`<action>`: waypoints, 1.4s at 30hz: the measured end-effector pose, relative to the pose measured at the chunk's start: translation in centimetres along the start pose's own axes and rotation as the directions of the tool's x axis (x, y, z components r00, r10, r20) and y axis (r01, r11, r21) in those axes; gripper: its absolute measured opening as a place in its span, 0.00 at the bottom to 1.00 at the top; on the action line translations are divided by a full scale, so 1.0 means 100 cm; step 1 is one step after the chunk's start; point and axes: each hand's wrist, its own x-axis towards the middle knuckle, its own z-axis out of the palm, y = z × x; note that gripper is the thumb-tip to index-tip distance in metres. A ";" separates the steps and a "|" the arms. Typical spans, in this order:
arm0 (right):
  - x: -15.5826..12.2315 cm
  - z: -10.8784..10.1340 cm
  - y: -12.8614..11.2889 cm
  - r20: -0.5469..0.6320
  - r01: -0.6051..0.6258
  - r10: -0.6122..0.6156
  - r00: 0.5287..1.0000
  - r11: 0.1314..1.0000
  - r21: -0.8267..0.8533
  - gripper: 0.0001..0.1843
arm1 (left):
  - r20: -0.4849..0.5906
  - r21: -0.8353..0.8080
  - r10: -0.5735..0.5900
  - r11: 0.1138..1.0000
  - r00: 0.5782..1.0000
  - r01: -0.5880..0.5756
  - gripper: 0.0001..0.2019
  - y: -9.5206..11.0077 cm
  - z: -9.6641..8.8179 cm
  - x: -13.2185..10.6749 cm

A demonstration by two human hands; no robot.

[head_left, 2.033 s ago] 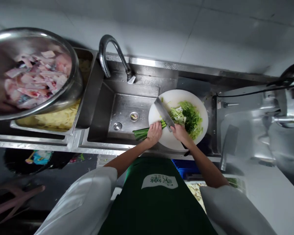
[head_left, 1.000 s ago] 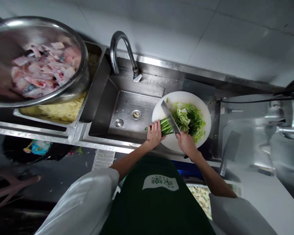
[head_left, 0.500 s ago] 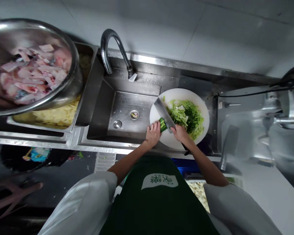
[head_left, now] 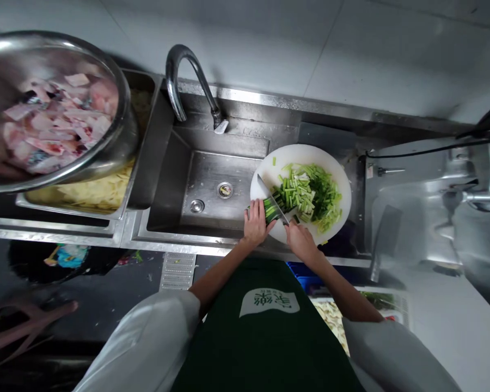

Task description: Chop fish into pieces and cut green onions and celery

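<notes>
On a round white cutting board (head_left: 263,167) at the sink's right side, my left hand (head_left: 256,223) presses down on a bunch of green stalks (head_left: 271,210). My right hand (head_left: 302,241) grips a cleaver (head_left: 271,197), its fingers wrapped round the handle, which they mostly hide. The blade is seen nearly edge-on and stands across the stalks, just right of my left fingertips. A pile of chopped green stalks and leaves (head_left: 316,193) covers the board's right part. A few cut pieces lie right beside the blade.
A steel sink (head_left: 204,179) with a curved faucet (head_left: 191,62) lies left of the board. Farther left, a large steel bowl (head_left: 124,109) of cut fish overhangs a tray of pale yellow slices (head_left: 93,190). Metal equipment (head_left: 424,218) stands on the right.
The cleaver has turned from showing its broad flat side to nearly edge-on, now over the stalks. My right hand has shifted slightly lower; my left hand still presses the bunch.
</notes>
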 end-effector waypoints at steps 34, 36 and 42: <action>0.027 0.009 -0.025 0.021 0.002 -0.004 1.000 0.994 0.112 0.21 | -0.295 -0.700 -0.425 0.706 0.855 0.109 0.30 0.030 0.062 0.012; 0.033 0.006 -0.013 0.003 0.026 -0.026 1.000 0.989 0.144 0.19 | -0.284 -0.680 -0.382 0.727 0.879 0.096 0.30 0.028 0.059 0.008; 0.011 0.002 0.064 -0.283 -0.035 0.148 0.948 0.929 0.370 0.18 | -0.194 -0.405 -0.050 0.914 0.980 -0.034 0.42 0.027 0.028 0.019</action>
